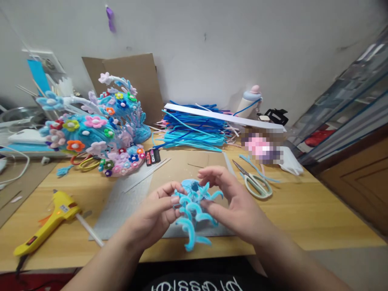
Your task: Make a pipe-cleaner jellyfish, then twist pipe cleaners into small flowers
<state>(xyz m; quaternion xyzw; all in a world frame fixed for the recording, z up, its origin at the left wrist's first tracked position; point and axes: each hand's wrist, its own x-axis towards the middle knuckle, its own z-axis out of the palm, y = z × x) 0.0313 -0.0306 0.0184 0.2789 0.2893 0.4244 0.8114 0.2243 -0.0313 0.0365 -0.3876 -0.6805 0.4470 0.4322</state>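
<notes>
Between my two hands, above the front of the grey mat, is a light blue pipe-cleaner piece with several curled, fuzzy strands hanging toward me. My left hand pinches its left side between thumb and fingers. On the right side, my right hand curves around it, with the thumb against the strands and the index finger raised. Part of the piece's far side, rounded with a dark gap, shows between the hands. A sheet of brown cardboard lies under and behind it.
A yellow glue gun lies at left; scissors lie at right. Behind are blue pipe cleaners under a white strip. Flower-covered pipe-cleaner decorations stand back left. A bottle stands by the wall.
</notes>
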